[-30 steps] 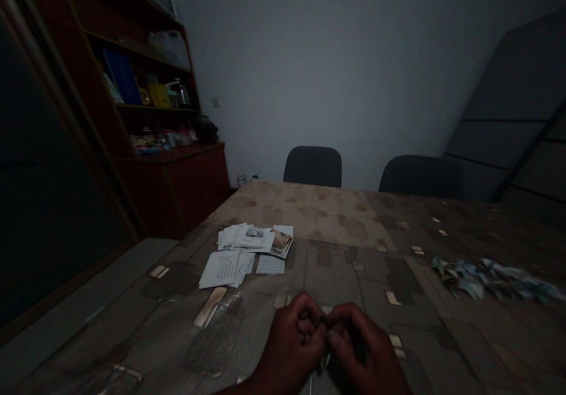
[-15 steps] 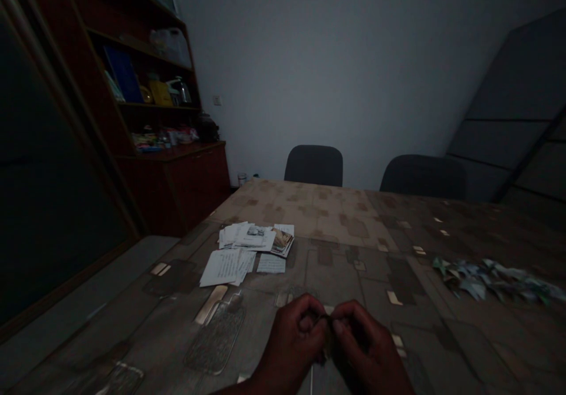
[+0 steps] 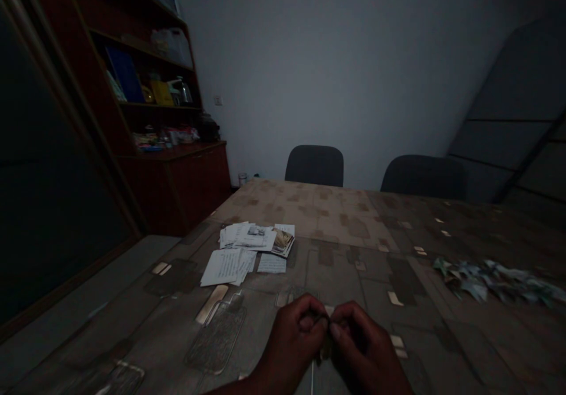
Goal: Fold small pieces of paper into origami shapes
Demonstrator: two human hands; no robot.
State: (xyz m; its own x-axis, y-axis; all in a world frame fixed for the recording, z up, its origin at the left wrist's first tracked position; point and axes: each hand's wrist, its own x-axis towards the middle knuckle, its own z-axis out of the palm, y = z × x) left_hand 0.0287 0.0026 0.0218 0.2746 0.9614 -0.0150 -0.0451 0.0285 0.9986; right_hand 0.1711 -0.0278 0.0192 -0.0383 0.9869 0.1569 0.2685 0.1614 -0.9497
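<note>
Near the front edge of the patterned tablecloth [image 3: 336,265], my left hand [image 3: 295,337] and my right hand [image 3: 368,345] meet with their fingertips pinched close together. Between them is a small dark thing [image 3: 326,348] that hangs below the fingertips; it is too dim to name. Both hands have closed fingers on it. Beyond my left hand lies a spread pile of printed white cards [image 3: 253,237], with a brown picture card [image 3: 283,240] at its right side. More white cards with writing [image 3: 221,266] lie nearer.
On the right of the table lies a row of crumpled greenish and white pieces [image 3: 495,280]. Two dark chairs [image 3: 313,164] stand behind the far edge. A reddish wooden cabinet [image 3: 194,177] with filled shelves is at the left.
The fingertips of both hands have shifted very slightly, and the small thing hanging between them has changed its shape a little. The cards and crumpled pieces lie as before.
</note>
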